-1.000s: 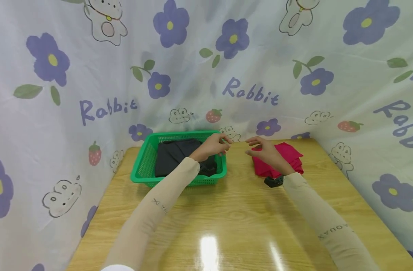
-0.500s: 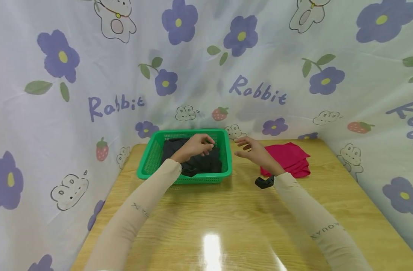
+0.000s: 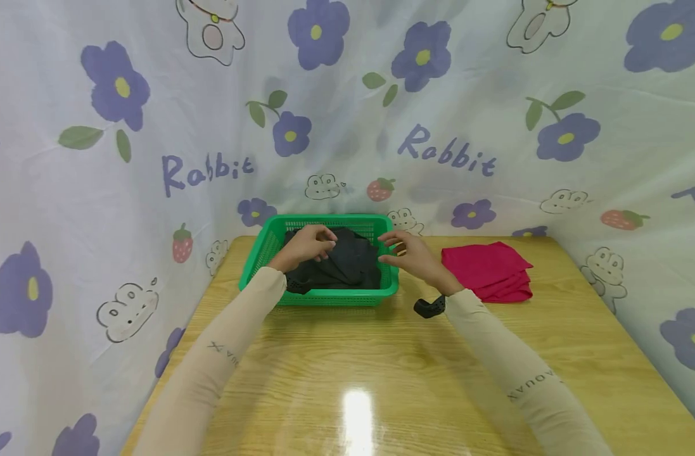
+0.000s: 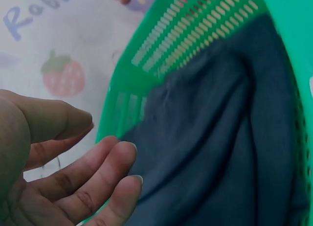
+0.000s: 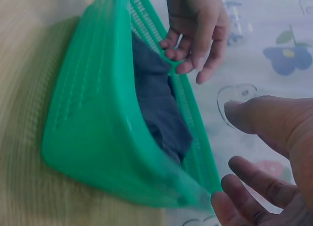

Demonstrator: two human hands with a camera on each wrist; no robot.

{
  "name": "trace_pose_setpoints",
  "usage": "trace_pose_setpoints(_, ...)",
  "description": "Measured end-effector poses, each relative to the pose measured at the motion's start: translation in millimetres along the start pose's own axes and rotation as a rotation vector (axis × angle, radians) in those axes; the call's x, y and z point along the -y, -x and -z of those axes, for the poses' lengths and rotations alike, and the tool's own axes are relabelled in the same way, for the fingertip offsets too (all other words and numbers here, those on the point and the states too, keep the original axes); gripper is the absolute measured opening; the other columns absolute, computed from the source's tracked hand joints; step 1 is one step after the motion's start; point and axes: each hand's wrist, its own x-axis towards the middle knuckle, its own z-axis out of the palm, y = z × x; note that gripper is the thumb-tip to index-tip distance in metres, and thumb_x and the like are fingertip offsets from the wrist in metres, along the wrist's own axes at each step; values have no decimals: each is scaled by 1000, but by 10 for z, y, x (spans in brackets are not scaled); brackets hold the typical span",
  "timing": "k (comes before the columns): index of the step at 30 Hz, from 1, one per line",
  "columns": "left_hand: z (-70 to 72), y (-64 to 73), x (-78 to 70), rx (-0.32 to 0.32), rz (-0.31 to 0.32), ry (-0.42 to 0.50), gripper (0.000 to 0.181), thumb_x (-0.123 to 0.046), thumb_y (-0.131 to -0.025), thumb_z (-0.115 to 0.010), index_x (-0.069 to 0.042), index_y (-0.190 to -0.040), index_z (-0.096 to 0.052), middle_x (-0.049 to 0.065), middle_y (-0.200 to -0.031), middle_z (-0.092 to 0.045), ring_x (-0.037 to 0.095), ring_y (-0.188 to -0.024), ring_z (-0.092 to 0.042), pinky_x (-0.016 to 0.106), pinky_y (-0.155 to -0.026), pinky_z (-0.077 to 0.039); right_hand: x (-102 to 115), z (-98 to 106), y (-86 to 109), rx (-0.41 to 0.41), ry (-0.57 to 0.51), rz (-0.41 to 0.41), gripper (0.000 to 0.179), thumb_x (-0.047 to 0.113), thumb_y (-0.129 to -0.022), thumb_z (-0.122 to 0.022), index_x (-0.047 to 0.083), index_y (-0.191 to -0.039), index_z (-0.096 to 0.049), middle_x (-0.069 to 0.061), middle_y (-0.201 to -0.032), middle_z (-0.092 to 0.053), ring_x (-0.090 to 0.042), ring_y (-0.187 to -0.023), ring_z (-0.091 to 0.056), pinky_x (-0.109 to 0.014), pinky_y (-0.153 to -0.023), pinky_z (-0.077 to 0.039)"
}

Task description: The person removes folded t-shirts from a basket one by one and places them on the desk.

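Both hands hold nothing, fingers loosely bent and thumbs apart: the left hand [image 3: 307, 244] hangs over the dark cloth garment [image 3: 350, 259] heaped inside the rectangular green plastic basket [image 3: 330, 297], the right hand [image 3: 410, 253] at its right rim, contact unclear. The folded red cloth [image 3: 486, 269] lies to the right on the glossy wooden table [image 3: 301, 380]. This looks like the approach to the basket; the next move probably calls for closing 2 hands on the dark garment.
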Motion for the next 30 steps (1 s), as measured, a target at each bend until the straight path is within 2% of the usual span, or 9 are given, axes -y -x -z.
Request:
trace_pose_setpoints(8, 215, 98, 177, -50, 42, -64, 34, -19, -109, -55, 2, -136, -58, 20, -130, -61, 40, -104, -65, 55, -90, -53, 112, -232, -145, 29, 12, -1, 46, 21, -95, -78, 14, -137, -61, -21, -138, -56, -36, -118, -60, -47, -95, -53)
trace_pose_setpoints(17, 410, 219, 311, -56, 103, -95, 35, -16, -109, -54, 6, -136, -56, 23, -137, -53, 44, -114, -55, 58, -96, -48, 236, -467, -226, 86, 64, -6, 47, 21, -95, -78, 17, -138, -60, -20, -140, -56, -34, -120, -59, -48, -94, -53)
trace_pose_setpoints(19, 451, 231, 353, -61, 128, -99, 35, -16, -109, -54, 5, -136, -57, 22, -136, -53, 40, -107, -56, 57, -95, -49, 243, -515, -249, 96, 77, -1, 47, 21, -95, -78, 16, -138, -60, -21, -141, -56, -34, -121, -59, -48, -95, -53)
trace_pose_setpoints(21, 487, 239, 391, -61, 157, -91, 34, -16, -109, -54, 5, -136, -58, 22, -131, -53, 31, -90, -55, 55, -91, -48, 238, -559, -271, 103, 80, 0, 47, 20, -95, -78, 13, -138, -60, -21, -141, -55, -36, -122, -59, -49, -95, -52)
trace_pose_setpoints(24, 525, 251, 442, -57, 193, -80, 34, -16, -108, -54, 3, -136, -58, 19, -123, -54, 18, -70, -41, 53, -84, -44, 212, -624, -302, 89, 108, 3, 48, 20, -95, -78, 10, -138, -60, -21, -140, -55, -36, -119, -59, -48, -94, -53)
trace_pose_setpoints(26, 542, 269, 452, -45, 207, -76, 34, -16, -108, -54, 3, -136, -57, 18, -123, -53, 16, -66, -35, 52, -82, -41, 199, -665, -319, 81, 116, -4, 48, 19, -95, -78, 8, -138, -60, -21, -139, -55, -35, -115, -59, -47, -90, -52)
trace_pose_setpoints(30, 545, 301, 422, -19, 220, -109, 37, -18, -108, -54, 2, -139, -54, 17, -129, -51, 18, -70, -38, 52, -82, -41, 181, -725, -336, 61, 132, -41, 48, 19, -95, -78, 8, -139, -61, -21, -139, -51, -34, -111, -55, -47, -86, -49)
